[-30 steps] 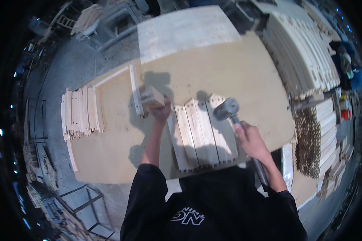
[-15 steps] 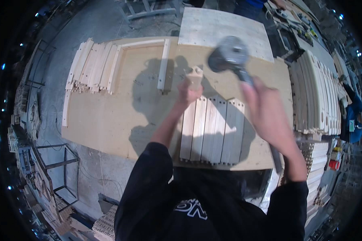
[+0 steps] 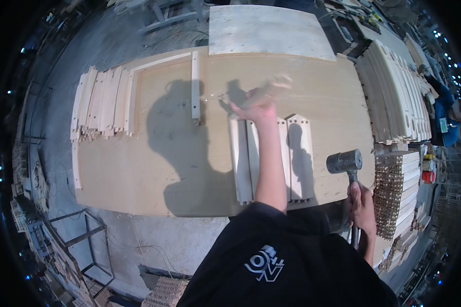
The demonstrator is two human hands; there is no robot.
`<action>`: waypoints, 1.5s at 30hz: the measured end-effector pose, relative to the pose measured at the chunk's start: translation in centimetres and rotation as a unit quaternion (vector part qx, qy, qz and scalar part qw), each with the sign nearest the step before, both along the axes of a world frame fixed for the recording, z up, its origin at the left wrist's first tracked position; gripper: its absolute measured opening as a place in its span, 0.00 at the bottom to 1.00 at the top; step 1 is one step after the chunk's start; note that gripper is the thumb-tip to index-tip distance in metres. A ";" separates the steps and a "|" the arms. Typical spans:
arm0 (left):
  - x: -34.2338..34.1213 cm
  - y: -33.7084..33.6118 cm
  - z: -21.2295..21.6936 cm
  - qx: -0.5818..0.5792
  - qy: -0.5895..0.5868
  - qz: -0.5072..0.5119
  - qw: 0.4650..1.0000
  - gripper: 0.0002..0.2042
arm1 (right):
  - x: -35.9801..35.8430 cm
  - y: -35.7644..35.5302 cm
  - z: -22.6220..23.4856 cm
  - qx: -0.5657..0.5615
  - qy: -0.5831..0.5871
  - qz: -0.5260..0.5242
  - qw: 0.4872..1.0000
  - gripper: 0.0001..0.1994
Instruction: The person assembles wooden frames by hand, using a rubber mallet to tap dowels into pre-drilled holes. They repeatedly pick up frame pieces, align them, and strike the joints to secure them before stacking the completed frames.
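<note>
Plywood worktable (image 3: 153, 169) on a concrete floor (image 3: 87, 46). Mid-table: row of pale slats (image 3: 297, 153). Left hand (image 3: 255, 105), above the slats' far ends, fingers closed on a blurred wooden piece (image 3: 271, 86). Right hand (image 3: 362, 203), past the table's near right corner, wrapped around a rubber mallet (image 3: 344, 161). Slat stacks (image 3: 100, 105) at the table's left end.

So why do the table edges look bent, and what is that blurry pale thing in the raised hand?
Head view: the fisheye lens bows the tan plywood worktable toward the dark rim; hard overhead light throws a sharp body shadow on it; the pale wooden piece in the left hand is smeared by motion blur; the black rubber mallet in the right hand stays crisp.
</note>
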State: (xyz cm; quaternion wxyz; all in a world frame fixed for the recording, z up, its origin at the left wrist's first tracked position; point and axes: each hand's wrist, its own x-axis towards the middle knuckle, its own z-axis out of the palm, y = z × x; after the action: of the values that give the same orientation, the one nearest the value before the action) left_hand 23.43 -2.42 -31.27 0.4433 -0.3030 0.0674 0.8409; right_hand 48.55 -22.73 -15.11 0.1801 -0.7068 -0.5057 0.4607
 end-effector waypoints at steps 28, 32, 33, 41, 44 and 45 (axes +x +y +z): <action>-2.6 -1.6 -3.6 -0.062 0.810 -0.033 0.582 0.34 | 1.7 4.4 0.6 0.099 0.086 -0.082 0.988 0.20; -2.7 -2.3 -4.3 -0.060 0.823 -0.040 0.563 0.33 | 1.3 5.3 1.2 0.118 0.087 -0.074 0.986 0.20; -2.6 -2.4 -4.5 -0.060 0.827 -0.043 0.558 0.33 | 1.2 5.5 1.3 0.115 0.090 -0.072 0.987 0.20; -1.7 -2.1 -5.8 -0.067 0.856 -0.021 0.512 0.31 | -1.7 9.4 5.2 0.200 0.050 0.063 0.977 0.15; -1.9 -2.0 -5.6 -0.076 0.869 -0.013 0.489 0.31 | -2.7 11.1 8.3 0.500 0.064 -0.006 0.864 0.12; -1.8 -1.7 -5.5 -0.073 0.872 -0.012 0.483 0.31 | -3.2 11.8 9.9 0.577 0.049 -0.005 0.815 0.12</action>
State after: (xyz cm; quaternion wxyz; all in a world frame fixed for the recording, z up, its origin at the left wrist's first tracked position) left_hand 21.67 -4.13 -36.73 0.1434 0.5557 0.4845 0.6602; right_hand 45.40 -10.90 -5.26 0.5815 -0.4524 -0.6659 0.1173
